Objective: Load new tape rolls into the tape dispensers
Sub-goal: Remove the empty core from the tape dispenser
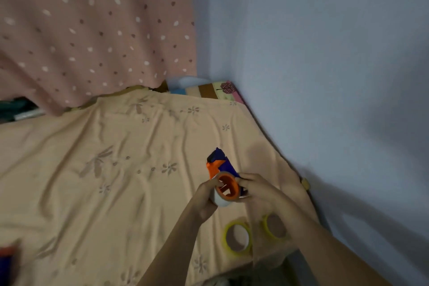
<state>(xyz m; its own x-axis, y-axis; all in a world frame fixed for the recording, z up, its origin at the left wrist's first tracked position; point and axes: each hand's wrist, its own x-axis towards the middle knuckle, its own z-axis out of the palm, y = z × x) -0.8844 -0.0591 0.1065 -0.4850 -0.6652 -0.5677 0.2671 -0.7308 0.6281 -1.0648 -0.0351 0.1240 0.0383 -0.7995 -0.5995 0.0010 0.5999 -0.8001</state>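
Observation:
A blue and orange tape dispenser (220,165) is held above the bed, its orange hub (228,187) facing me. A clear tape roll (220,199) sits around that hub. My left hand (205,199) grips the roll from the left side. My right hand (262,190) holds the dispenser body from the right. Two yellow-edged tape rolls, one (238,237) and another (275,226), lie flat on the sheet just below my hands; my right forearm partly covers the second.
A wrinkled beige floral sheet (116,169) covers the bed. A blue wall (325,76) runs along its right edge. A pink dotted curtain (92,30) hangs behind. A blurred orange and blue object (8,260) shows at the lower left corner.

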